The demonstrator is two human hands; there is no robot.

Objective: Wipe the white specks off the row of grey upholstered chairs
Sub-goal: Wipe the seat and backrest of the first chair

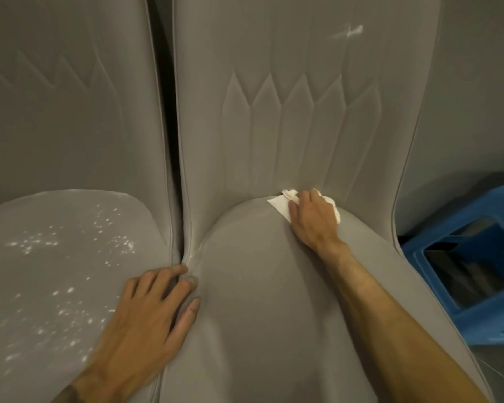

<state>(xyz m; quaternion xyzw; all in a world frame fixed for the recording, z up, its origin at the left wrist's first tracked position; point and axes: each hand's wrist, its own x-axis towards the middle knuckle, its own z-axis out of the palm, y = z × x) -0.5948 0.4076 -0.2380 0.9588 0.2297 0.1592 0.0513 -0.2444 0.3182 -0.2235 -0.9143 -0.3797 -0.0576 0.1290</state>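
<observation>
Grey upholstery fills the view, with the right chair in the middle. At the back of its seat, in the crease under its quilted backrest, the right hand presses a crumpled white tissue down, its fingers curled over the tissue and clamped on it. The bare forearm stretches straight across the right half of the seat. The left hand lies flat on the seat's left edge, fingers straight and spread apart, their tips at the seam against the left chair. Scattered white specks cover that neighbouring seat, just left of the right chair. A white smear marks the right chair's backrest high up. A blue plastic stool stands to its right.
</observation>
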